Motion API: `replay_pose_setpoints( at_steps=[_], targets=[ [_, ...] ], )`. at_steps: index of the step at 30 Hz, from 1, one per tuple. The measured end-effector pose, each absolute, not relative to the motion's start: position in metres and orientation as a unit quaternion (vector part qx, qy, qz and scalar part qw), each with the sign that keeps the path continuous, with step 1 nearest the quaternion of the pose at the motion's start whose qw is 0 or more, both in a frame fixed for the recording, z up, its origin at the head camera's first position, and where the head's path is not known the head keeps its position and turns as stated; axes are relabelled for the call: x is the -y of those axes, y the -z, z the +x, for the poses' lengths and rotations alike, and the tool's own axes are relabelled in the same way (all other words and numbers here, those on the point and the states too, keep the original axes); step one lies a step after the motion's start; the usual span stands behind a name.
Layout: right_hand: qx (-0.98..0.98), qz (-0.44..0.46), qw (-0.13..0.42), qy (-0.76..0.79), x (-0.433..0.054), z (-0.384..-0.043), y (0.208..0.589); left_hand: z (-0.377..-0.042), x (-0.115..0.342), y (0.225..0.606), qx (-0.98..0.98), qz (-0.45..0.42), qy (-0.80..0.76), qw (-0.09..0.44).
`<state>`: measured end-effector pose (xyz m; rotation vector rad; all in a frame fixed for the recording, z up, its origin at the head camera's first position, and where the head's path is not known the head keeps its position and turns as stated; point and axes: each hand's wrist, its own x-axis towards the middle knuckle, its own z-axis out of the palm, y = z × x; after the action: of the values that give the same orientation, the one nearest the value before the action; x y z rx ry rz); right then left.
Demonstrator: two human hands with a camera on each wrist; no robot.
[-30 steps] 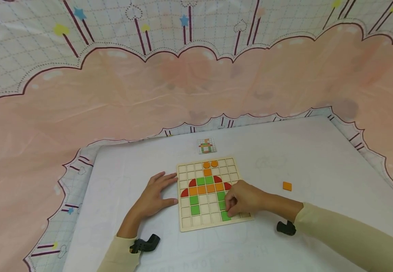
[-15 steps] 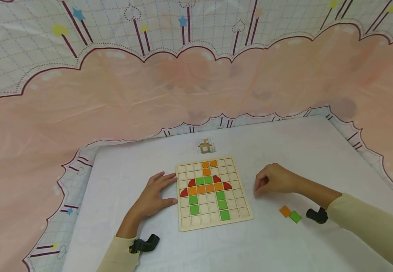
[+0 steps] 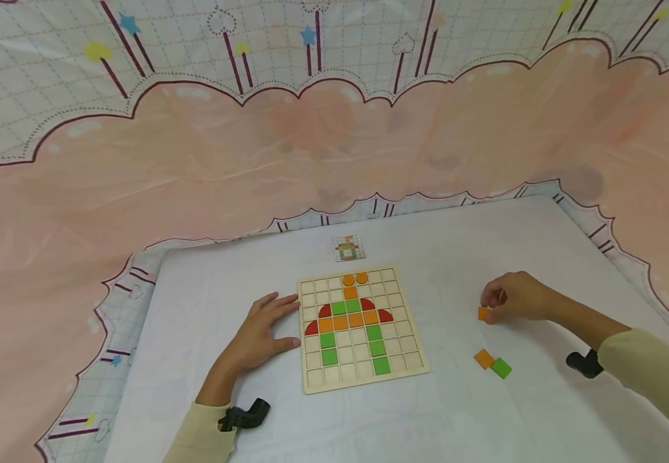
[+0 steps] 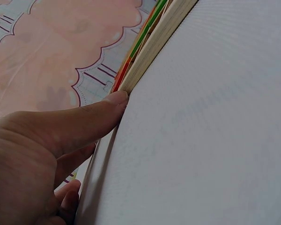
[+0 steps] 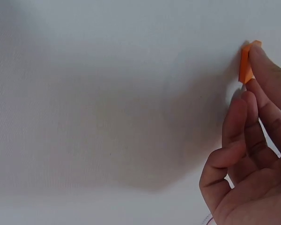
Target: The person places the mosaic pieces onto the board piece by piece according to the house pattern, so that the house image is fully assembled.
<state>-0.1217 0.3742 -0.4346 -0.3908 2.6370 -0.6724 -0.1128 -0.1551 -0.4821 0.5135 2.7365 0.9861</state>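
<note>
A square wooden grid board (image 3: 342,373) lies on the white table, bearing orange, green and red flat pieces in a pattern. My left hand (image 3: 261,331) rests at the board's left side, fingers straight, and its thumb tip (image 4: 116,97) touches the board's edge in the left wrist view. To the right of the board, my right hand (image 3: 519,297) pinches a square orange tile (image 3: 484,314) between thumb and finger, low over the table. In the right wrist view the orange tile (image 5: 245,64) is tipped up, partly covered by the thumb.
Another orange tile (image 3: 484,359) and a green tile (image 3: 501,368) lie touching on the table, nearer than my right hand. A small picture card (image 3: 349,247) with a coloured grid pattern lies behind the board. Patterned cloth (image 3: 334,154) hangs behind the table.
My right hand has left the board and moved right to grip the orange tile. An orange and a green tile, hidden under the arm earlier, now show. The left hand stays put.
</note>
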Motion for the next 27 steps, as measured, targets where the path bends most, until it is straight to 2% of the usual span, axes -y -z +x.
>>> replay_pose_setpoints(
  at_steps=[5, 15, 27],
  targets=[
    [-0.939, -0.146, 0.198, 0.242, -0.372, -0.121, 0.432, -0.113, 0.155, 0.481, -0.922, 0.173, -0.333, 0.093],
    [-0.921, -0.162, 0.242, 0.259, -0.358, -0.136, 0.426, -0.112, 0.155, 0.482, -0.923, 0.172, -0.332, 0.09],
    [-0.87, -0.248, 0.292, 0.309, -0.263, -0.147, 0.43, -0.113, 0.156, 0.483, -0.922, 0.176, -0.334, 0.09]
  ],
)
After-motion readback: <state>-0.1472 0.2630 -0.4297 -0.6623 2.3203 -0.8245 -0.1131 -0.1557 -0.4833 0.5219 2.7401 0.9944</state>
